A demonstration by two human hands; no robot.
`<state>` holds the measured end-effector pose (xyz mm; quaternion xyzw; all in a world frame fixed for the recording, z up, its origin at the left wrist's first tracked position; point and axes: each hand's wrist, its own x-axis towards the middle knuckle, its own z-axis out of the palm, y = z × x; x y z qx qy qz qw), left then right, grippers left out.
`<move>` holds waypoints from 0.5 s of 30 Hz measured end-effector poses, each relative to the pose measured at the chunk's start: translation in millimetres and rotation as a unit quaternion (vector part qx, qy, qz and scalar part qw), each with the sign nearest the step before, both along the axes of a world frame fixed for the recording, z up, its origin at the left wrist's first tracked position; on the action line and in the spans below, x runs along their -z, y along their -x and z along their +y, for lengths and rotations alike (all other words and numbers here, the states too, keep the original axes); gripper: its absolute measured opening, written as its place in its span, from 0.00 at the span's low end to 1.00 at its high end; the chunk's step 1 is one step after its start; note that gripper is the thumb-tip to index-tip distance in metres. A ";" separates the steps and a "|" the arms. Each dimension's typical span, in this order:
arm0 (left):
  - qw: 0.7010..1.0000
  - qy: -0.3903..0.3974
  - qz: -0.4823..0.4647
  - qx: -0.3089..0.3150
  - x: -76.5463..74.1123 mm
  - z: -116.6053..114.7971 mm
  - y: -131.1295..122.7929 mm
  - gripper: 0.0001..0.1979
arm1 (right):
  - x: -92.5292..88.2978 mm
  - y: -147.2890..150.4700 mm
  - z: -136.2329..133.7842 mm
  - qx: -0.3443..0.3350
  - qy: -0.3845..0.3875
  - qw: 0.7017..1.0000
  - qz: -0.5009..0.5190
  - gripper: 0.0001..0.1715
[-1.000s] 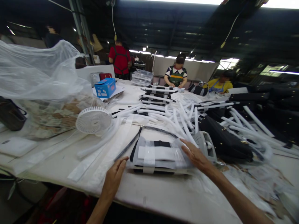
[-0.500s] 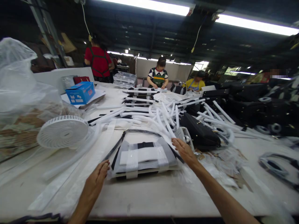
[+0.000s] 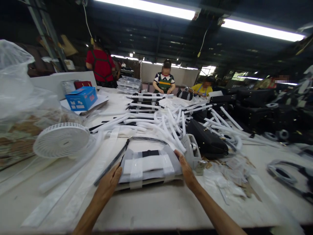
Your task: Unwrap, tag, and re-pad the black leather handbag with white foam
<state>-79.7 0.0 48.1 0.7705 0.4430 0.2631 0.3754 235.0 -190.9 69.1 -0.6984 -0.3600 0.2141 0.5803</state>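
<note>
A handbag lies flat on the table in front of me, wrapped in pale translucent sheeting with a white foam strip and clear tape across it. Its dark strap loops out on the far side. My left hand grips the bag's left edge, thumb on top, with the other fingers partly hidden. At the right edge, my right hand is closed against the bag's side, fingers pointing away from me. A grey tape dispenser stands just beyond my right hand.
White foam tubes are heaped beyond the bag. A white fan and blue box stand left. Black bags and plastic scraps lie right. Co-workers, one in a green apron, are at the far side.
Both my hands have moved inward from beside the handbag and now hold its left and right sides. The strap's left part has shifted outward.
</note>
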 end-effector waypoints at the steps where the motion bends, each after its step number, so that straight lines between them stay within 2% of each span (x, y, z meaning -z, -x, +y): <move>1: 1.000 -0.008 0.003 0.008 -2.2 -0.9 -1.0 0.31 | 0.6 3.2 3.5 0.002 0.004 1.000 -0.017 0.44; 5: 0.999 0.000 0.012 0.030 -4.2 -2.1 1.1 0.29 | -2.1 7.1 8.1 0.003 0.030 0.999 -0.044 0.41; 10: 0.998 0.028 -0.050 -0.025 -2.6 1.3 1.7 0.29 | -13.3 -6.2 5.4 -0.021 0.068 0.997 -0.027 0.36; 15: 0.990 0.091 -0.098 -0.050 -12.6 6.2 -8.9 0.29 | -22.0 -24.7 19.0 -0.030 0.122 0.992 -0.006 0.30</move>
